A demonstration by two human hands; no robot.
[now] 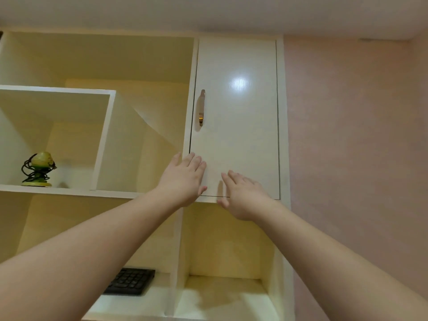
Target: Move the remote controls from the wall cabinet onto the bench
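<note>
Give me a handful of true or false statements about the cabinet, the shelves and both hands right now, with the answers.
1. The cabinet door is shut. True.
2. The left hand grips the door handle. False: it is open-palmed low at the door's left edge, well below the handle.
3. A black keyboard lies on a lower shelf. True.
4. The right hand holds a remote control. False: it is empty, fingers spread near the door's bottom edge.
5. A green object wound with black cord sits in the left cubby. True.
</note>
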